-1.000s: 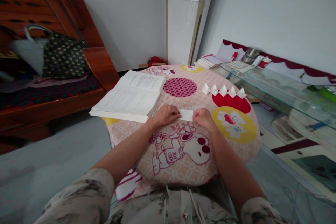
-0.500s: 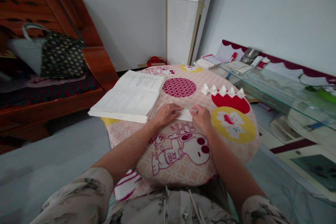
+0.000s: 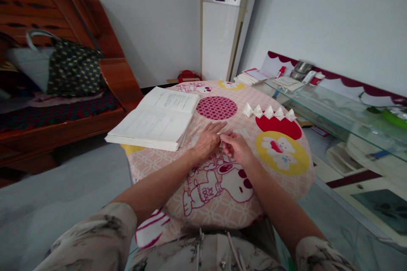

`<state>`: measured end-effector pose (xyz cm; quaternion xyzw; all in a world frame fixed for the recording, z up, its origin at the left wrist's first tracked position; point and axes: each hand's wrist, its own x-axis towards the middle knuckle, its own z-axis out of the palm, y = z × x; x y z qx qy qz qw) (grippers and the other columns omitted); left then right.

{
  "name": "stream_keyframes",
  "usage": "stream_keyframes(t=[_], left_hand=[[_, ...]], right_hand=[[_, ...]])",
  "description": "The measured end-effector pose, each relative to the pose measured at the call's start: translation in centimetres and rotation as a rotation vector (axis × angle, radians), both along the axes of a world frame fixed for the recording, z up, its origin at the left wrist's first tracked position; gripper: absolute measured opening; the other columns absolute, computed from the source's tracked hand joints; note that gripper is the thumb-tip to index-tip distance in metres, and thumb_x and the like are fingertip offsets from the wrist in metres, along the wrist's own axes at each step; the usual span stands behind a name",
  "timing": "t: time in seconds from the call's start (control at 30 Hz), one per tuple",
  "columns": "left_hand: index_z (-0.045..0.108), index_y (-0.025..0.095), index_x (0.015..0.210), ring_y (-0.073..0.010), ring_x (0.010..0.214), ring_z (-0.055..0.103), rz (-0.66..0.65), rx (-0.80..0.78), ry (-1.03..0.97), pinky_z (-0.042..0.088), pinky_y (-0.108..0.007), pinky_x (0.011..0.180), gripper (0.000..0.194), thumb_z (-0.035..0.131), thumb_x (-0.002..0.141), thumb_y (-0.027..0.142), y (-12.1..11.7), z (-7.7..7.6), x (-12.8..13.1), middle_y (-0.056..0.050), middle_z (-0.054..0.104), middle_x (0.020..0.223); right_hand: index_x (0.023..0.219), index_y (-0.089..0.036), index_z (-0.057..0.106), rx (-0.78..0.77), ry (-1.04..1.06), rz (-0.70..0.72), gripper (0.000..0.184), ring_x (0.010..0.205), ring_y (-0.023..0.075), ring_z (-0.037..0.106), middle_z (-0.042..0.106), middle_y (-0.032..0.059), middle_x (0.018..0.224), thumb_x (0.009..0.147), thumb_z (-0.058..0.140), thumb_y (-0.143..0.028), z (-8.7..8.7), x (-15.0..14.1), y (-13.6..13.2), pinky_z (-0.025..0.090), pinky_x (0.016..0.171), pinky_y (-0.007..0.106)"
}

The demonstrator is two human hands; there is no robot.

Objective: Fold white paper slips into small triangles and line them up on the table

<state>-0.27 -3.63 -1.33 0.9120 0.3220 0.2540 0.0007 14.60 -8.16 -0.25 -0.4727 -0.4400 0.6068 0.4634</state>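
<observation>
My left hand [image 3: 209,140] lies flat on the cloth-covered table, fingers stretched forward and to the right, covering most of a small white piece of paper [image 3: 221,134]. Close against it, my right hand [image 3: 235,145] has its thumb and fingers pinched at the paper's edge. Only a sliver of the paper shows between the hands. To the left rests a thick open book [image 3: 155,120] with printed pages. Several small folded paper pyramids [image 3: 269,112] stand in a row beyond my right hand.
The round table wears a pink patterned tablecloth [image 3: 222,214]. At right, a glass shelf [image 3: 324,101] holds papers, a metal container and a cup. A wooden bench [image 3: 119,87] with bags [image 3: 74,67] stands at left, a tall white air conditioner [image 3: 219,34] at the back.
My right hand has moved left to meet my left hand, pinching the paper. The left hand's fingers have stretched out over the paper, which was showing between the hands before.
</observation>
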Motion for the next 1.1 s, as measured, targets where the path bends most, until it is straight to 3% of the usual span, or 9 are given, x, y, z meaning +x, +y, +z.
stream_keyframes(t=[0.17, 0.5, 0.73, 0.93, 1.1], left_hand=[[0.055, 0.029, 0.146, -0.0329, 0.146, 0.038, 0.081, -0.004, 0.136, 0.026, -0.058, 0.121, 0.046, 0.049, 0.101, 0.029, -0.8, 0.6, 0.7, -0.011, 0.041, 0.160], [0.037, 0.044, 0.155, -0.0375, 0.152, 0.025, 0.165, 0.033, 0.260, 0.017, -0.069, 0.120, 0.057, 0.047, 0.101, 0.029, -0.7, 0.2, 1.1, -0.004, 0.027, 0.168], [0.013, 0.038, 0.162, -0.0400, 0.153, 0.022, 0.208, -0.012, 0.285, 0.015, -0.072, 0.118, 0.072, 0.049, 0.100, 0.032, -1.4, -0.1, 1.4, -0.013, 0.024, 0.168], [0.015, 0.025, 0.164, -0.0449, 0.154, 0.014, 0.201, -0.063, 0.255, 0.010, -0.070, 0.119, 0.087, 0.060, 0.092, 0.045, -2.2, -0.5, 1.4, -0.022, 0.016, 0.168], [0.015, 0.022, 0.163, -0.0465, 0.153, 0.015, 0.195, -0.112, 0.240, 0.011, -0.071, 0.118, 0.090, 0.062, 0.089, 0.045, -2.2, -0.6, 1.2, -0.023, 0.016, 0.168]], right_hand=[[0.058, -0.020, 0.053, -0.053, 0.104, 0.038, 0.044, 0.034, 0.0057, 0.039, 0.052, -0.0061, 0.047, 0.062, 0.081, -0.055, -0.3, -0.1, 0.1, 0.022, 0.031, 0.020], [0.060, -0.020, 0.055, -0.098, 0.112, -0.041, 0.037, 0.035, 0.0056, 0.038, 0.051, -0.0071, 0.046, 0.058, 0.083, -0.045, -0.5, -0.3, 0.2, 0.022, 0.031, 0.020], [0.059, -0.019, 0.058, -0.012, -0.076, -0.155, 0.027, 0.033, 0.0061, 0.038, 0.051, -0.0060, 0.043, 0.058, 0.079, -0.036, -0.1, -0.6, 0.1, 0.022, 0.030, 0.020], [0.064, -0.019, 0.058, 0.116, -0.277, -0.217, 0.022, 0.035, 0.0076, 0.044, 0.056, -0.0044, 0.048, 0.065, 0.075, -0.034, 0.0, -0.8, -0.1, 0.031, 0.033, 0.021], [0.067, -0.020, 0.059, 0.194, -0.373, -0.224, 0.019, 0.039, 0.0096, 0.049, 0.059, -0.0030, 0.050, 0.067, 0.072, -0.033, 0.1, -1.0, -0.1, 0.038, 0.038, 0.022]])
